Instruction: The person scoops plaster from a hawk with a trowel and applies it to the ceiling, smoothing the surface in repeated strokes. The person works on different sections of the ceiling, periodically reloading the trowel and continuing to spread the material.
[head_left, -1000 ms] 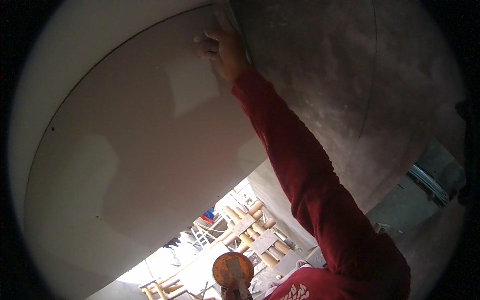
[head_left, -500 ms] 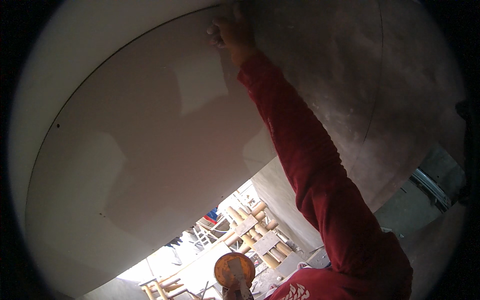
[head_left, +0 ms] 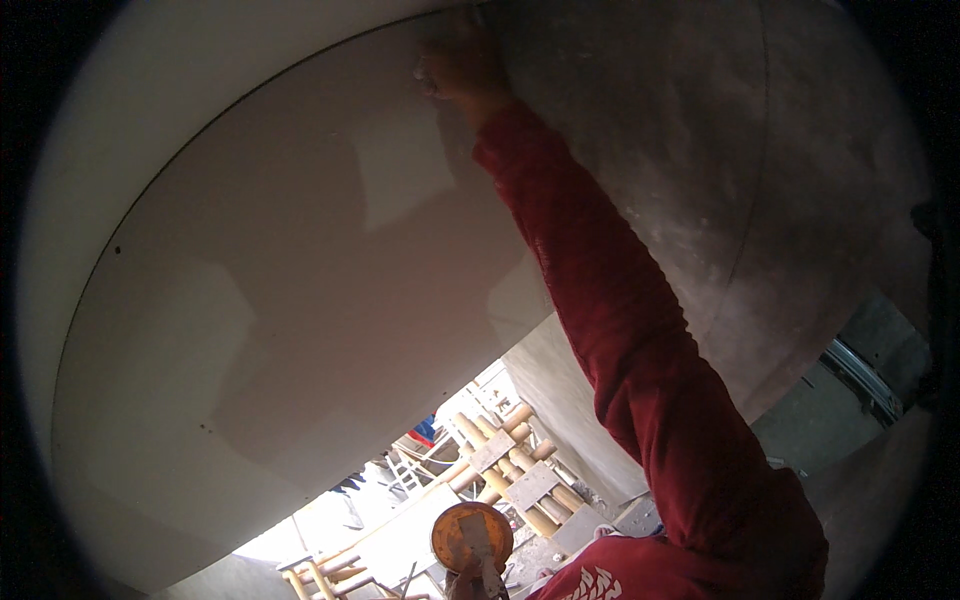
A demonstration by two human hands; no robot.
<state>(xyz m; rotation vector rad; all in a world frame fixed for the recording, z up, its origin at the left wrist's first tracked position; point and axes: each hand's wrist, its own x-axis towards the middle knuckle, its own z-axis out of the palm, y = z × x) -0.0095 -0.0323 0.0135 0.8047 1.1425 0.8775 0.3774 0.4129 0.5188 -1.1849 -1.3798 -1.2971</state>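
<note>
**Camera setup: single head view**

You have one view, from the left head-worn fisheye camera. It is tilted steeply upward and faces a pale panel [head_left: 300, 300] and grey plaster [head_left: 700, 150], both close overhead. Your right arm [head_left: 620, 330] enters from the lower edge. Straight edges bend toward the dark rim. No second view shares the scene.

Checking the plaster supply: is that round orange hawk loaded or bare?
Loaded: a pale patch of material sits on the round orange hawk, held low by the left hand.
</note>
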